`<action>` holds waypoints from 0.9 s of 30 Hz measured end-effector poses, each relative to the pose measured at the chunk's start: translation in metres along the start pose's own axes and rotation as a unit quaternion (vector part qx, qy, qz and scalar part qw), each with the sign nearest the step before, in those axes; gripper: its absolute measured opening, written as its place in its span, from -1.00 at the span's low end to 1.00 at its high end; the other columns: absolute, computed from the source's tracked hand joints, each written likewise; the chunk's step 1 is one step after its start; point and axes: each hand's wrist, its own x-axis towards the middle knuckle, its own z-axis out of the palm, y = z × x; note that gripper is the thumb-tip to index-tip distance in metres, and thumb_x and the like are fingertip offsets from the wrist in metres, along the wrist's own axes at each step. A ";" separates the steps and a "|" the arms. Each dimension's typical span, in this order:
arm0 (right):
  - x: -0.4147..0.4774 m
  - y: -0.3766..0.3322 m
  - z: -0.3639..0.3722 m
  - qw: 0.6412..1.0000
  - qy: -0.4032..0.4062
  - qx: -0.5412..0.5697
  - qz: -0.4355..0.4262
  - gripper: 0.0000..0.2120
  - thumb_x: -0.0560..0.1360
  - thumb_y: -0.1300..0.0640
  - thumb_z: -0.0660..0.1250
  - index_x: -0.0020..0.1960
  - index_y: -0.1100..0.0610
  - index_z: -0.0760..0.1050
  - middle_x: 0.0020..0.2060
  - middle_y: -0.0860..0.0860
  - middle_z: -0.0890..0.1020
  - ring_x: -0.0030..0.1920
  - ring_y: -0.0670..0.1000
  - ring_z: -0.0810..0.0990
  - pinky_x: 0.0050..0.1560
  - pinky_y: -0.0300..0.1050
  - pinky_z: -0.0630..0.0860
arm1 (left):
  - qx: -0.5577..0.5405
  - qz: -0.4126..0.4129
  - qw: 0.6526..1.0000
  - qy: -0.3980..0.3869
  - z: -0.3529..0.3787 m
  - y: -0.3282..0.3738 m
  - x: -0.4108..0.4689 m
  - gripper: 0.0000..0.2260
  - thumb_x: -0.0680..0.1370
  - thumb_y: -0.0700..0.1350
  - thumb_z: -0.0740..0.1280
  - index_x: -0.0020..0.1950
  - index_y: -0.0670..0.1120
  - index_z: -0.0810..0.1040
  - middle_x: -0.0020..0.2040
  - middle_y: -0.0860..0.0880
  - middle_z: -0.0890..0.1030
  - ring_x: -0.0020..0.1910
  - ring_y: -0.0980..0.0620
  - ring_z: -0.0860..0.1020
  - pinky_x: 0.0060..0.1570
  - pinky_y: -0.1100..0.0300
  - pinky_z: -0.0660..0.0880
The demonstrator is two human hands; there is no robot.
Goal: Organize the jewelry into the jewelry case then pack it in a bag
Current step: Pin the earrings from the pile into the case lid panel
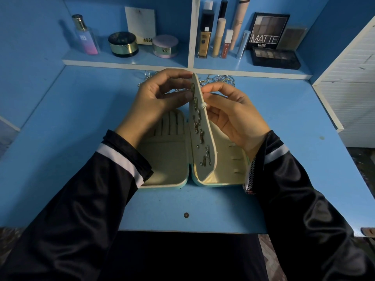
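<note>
1. The jewelry case (168,159) lies open on the blue tabletop (81,128), straight in front of the person, with both halves flat and the pale lining facing up.
2. The left half has a row of padded ring rolls (172,122) at its far end. The right half has small strap loops (233,159) along its lining.
3. A stiff flap (203,171) rises from the middle hinge and stands almost upright between the two hands.
4. Several earrings (196,124) are pinned down the flap's left face, from near the top to near the bottom.
5. The left hand (160,94) is on the left side of the flap. Its fingers (182,78) are curled, and the tips and thumb close in on the flap's upper part. I cannot tell whether they also hold an earring.
6. The right hand (233,116) is on the right side. Its thumb and first fingers (211,88) pinch narrowly at the flap's back edge near the top, and the other fingers curl loosely below.
7. Both arms wear dark sleeves (91,189) with a white band near the cuff.
8. Loose jewelry (223,80), silver chains and bangles, lies on the tabletop just behind the hands, partly hidden by them.
9. A shelf (142,59) behind carries a perfume bottle (86,35), a dark jar (123,44), a lilac jar (165,46), upright makeup tubes (219,37) and eyeshadow palettes (267,31).
</note>
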 end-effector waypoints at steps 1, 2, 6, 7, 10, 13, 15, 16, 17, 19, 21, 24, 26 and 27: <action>0.000 0.000 0.000 1.000 0.003 0.000 -0.003 -0.89 0.55 0.38 0.25 -0.01 0.24 0.52 -0.10 0.21 0.56 -0.24 -0.01 0.63 -0.12 -0.18 0.57 | -0.001 0.000 1.000 0.000 0.000 0.000 0.000 -0.73 0.39 -0.08 0.47 0.04 0.19 0.63 -0.02 0.12 0.68 0.13 0.07 0.62 0.06 0.19 0.54; 0.000 0.000 0.000 1.000 0.005 0.000 -0.005 -0.89 0.55 0.38 0.26 -0.03 0.23 0.52 -0.11 0.21 0.56 -0.24 -0.01 0.63 -0.13 -0.19 0.57 | -0.001 0.000 1.000 0.000 0.000 0.000 0.000 -0.73 0.39 -0.08 0.47 0.04 0.19 0.63 -0.02 0.12 0.68 0.13 0.07 0.62 0.06 0.20 0.54; 0.000 0.002 0.000 1.000 0.003 -0.011 -0.013 -0.89 0.55 0.38 0.26 -0.02 0.24 0.53 -0.11 0.21 0.58 -0.23 -0.01 0.63 -0.15 -0.20 0.57 | 0.001 0.000 1.000 0.002 0.000 0.000 0.000 -0.73 0.39 -0.08 0.47 0.03 0.21 0.64 -0.01 0.11 0.69 0.13 0.06 0.62 0.05 0.20 0.54; 0.000 0.002 0.000 1.000 0.002 -0.012 -0.015 -0.89 0.55 0.38 0.27 -0.02 0.23 0.54 -0.11 0.20 0.59 -0.22 0.00 0.63 -0.15 -0.19 0.57 | 0.001 0.000 1.000 0.002 0.000 0.001 0.000 -0.73 0.39 -0.07 0.47 0.03 0.21 0.64 -0.01 0.12 0.69 0.13 0.06 0.62 0.05 0.20 0.54; 0.001 0.002 -0.001 1.000 0.000 -0.018 -0.021 -0.89 0.54 0.37 0.28 -0.02 0.24 0.55 -0.11 0.19 0.60 -0.20 0.01 0.63 -0.13 -0.19 0.58 | 0.003 -0.003 1.000 0.001 -0.001 0.000 0.000 -0.72 0.40 -0.08 0.47 0.06 0.18 0.62 -0.01 0.11 0.68 0.13 0.06 0.62 0.05 0.19 0.54; 0.001 0.002 -0.002 0.999 -0.003 -0.021 -0.025 -0.90 0.53 0.36 0.28 0.01 0.26 0.54 -0.10 0.20 0.60 -0.19 0.01 0.63 -0.11 -0.19 0.58 | 0.003 -0.006 1.000 0.003 0.000 -0.001 0.000 -0.71 0.43 -0.18 0.47 0.10 0.08 0.58 -0.03 0.12 0.68 0.11 0.09 0.62 0.04 0.22 0.54; 0.002 0.003 -0.002 0.999 -0.005 -0.021 -0.026 -0.90 0.53 0.36 0.28 0.02 0.28 0.54 -0.11 0.20 0.60 -0.19 0.01 0.63 -0.10 -0.18 0.58 | 0.005 -0.007 1.000 0.002 -0.001 -0.001 0.000 -0.71 0.44 -0.20 0.46 0.11 0.06 0.57 -0.03 0.12 0.68 0.11 0.09 0.62 0.04 0.23 0.53; 0.002 0.003 -0.002 0.999 -0.006 -0.021 -0.025 -0.90 0.53 0.35 0.29 0.02 0.28 0.54 -0.11 0.20 0.60 -0.19 0.01 0.63 -0.10 -0.18 0.58 | 0.007 -0.008 1.000 0.002 -0.001 -0.001 0.000 -0.71 0.44 -0.20 0.45 0.11 0.05 0.57 -0.03 0.12 0.68 0.10 0.10 0.62 0.04 0.24 0.53; 0.002 0.003 -0.002 0.999 -0.006 -0.021 -0.025 -0.90 0.53 0.35 0.29 0.02 0.28 0.54 -0.11 0.20 0.60 -0.19 0.01 0.63 -0.10 -0.17 0.59 | 0.008 -0.009 1.000 0.002 0.000 0.000 0.000 -0.71 0.44 -0.21 0.45 0.12 0.05 0.56 -0.04 0.13 0.68 0.10 0.10 0.62 0.04 0.23 0.53; 0.001 0.003 -0.002 0.999 -0.006 -0.022 -0.024 -0.90 0.53 0.36 0.28 0.01 0.28 0.54 -0.12 0.19 0.60 -0.20 0.01 0.63 -0.10 -0.17 0.58 | 0.007 -0.009 1.000 0.002 -0.001 0.000 0.000 -0.71 0.44 -0.21 0.45 0.12 0.05 0.56 -0.04 0.13 0.68 0.10 0.10 0.62 0.04 0.23 0.53; 0.001 0.003 -0.002 0.999 -0.006 -0.021 -0.025 -0.90 0.54 0.38 0.27 0.00 0.27 0.54 -0.14 0.17 0.61 -0.20 0.01 0.63 -0.10 -0.17 0.58 | 0.007 -0.008 1.000 0.003 0.000 0.000 0.000 -0.70 0.44 -0.20 0.46 0.11 0.06 0.57 -0.05 0.13 0.68 0.09 0.11 0.62 0.04 0.23 0.53; 0.001 0.002 -0.002 1.000 -0.008 -0.013 -0.028 -0.89 0.53 0.39 0.27 -0.02 0.26 0.55 -0.16 0.15 0.62 -0.19 0.01 0.63 -0.10 -0.17 0.58 | 0.000 -0.005 1.000 0.006 0.000 0.000 0.000 -0.72 0.40 -0.13 0.48 0.06 0.14 0.61 -0.04 0.12 0.68 0.10 0.09 0.62 0.06 0.21 0.53; 0.001 0.002 -0.002 1.000 -0.007 -0.011 -0.027 -0.89 0.54 0.39 0.27 -0.02 0.26 0.54 -0.15 0.15 0.62 -0.19 0.00 0.63 -0.09 -0.17 0.58 | -0.001 -0.005 1.000 0.005 0.000 0.000 0.000 -0.72 0.40 -0.11 0.48 0.06 0.15 0.61 -0.04 0.12 0.68 0.10 0.09 0.62 0.06 0.21 0.54; 0.001 0.002 -0.002 1.000 -0.008 -0.012 -0.027 -0.89 0.53 0.39 0.27 -0.02 0.26 0.55 -0.15 0.15 0.63 -0.19 0.01 0.63 -0.09 -0.17 0.58 | 0.000 -0.005 1.000 0.004 0.000 0.000 0.000 -0.72 0.41 -0.12 0.48 0.07 0.14 0.60 -0.04 0.12 0.68 0.10 0.09 0.62 0.05 0.22 0.54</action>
